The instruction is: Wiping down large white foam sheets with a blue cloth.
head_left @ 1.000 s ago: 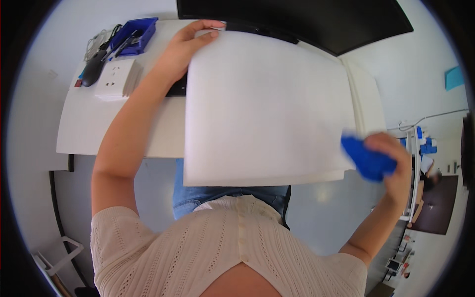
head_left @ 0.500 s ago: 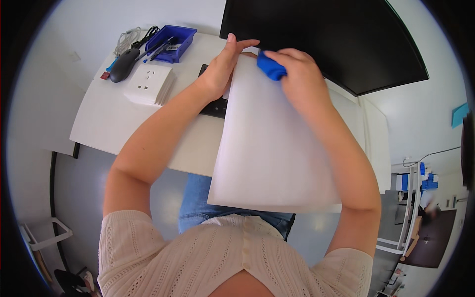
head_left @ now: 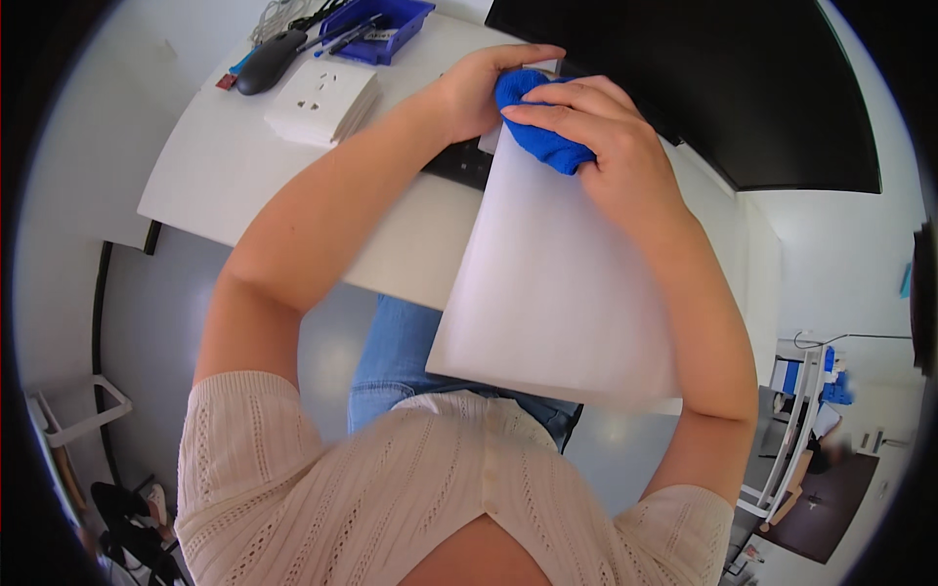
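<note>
My right hand (head_left: 606,132) presses a bunched blue cloth (head_left: 547,137) on the far end of a large white panel (head_left: 567,283). The panel is flat and smooth, and its near edge juts past the desk toward my lap. At the panel's far left corner, my left hand (head_left: 476,93) grips the edge, one finger stretched to the right. The cloth and the panel hide part of its fingers. A black keyboard (head_left: 464,164) shows partly beneath my left forearm and beside the panel.
A black monitor (head_left: 703,88) stands behind the panel. On the white desk (head_left: 205,161), at the left, are a stack of white socket plates (head_left: 322,103), a black mouse (head_left: 271,63), and a blue bin (head_left: 405,34) with pens. A white rack (head_left: 801,439) stands at the far right.
The blue cloth has shifted left along the panel's far end, close to my left hand, and more of it shows. The view has shifted a little, so the desk things sit higher.
</note>
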A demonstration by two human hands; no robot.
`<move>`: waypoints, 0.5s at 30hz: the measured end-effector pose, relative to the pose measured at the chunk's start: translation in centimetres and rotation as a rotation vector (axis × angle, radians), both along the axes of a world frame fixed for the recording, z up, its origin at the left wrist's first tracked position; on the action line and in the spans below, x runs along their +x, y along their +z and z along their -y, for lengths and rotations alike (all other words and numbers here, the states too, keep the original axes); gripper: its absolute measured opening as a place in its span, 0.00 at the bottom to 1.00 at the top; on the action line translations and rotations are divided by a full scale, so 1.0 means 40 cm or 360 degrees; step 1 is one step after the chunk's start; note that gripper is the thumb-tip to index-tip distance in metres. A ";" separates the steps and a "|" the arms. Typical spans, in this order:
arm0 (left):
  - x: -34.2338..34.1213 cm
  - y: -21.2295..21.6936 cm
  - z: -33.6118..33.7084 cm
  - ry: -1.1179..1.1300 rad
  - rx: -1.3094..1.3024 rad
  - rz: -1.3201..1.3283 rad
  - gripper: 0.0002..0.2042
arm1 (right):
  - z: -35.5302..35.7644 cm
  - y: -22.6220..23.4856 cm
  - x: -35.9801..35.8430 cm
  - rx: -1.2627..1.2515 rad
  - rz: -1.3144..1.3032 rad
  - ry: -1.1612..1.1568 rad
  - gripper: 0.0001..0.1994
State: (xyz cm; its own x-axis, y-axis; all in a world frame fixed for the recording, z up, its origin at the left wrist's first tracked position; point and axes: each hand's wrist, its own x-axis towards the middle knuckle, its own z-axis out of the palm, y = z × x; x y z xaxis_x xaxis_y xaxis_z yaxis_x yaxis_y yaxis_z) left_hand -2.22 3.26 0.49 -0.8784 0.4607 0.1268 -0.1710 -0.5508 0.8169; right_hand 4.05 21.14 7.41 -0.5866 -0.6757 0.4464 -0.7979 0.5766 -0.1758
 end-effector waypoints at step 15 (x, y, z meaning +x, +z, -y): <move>-0.016 0.014 0.000 -0.0179 0.0007 -0.0150 0.32 | 0.008 0.014 0.349 0.0071 0.0118 0.0621 0.13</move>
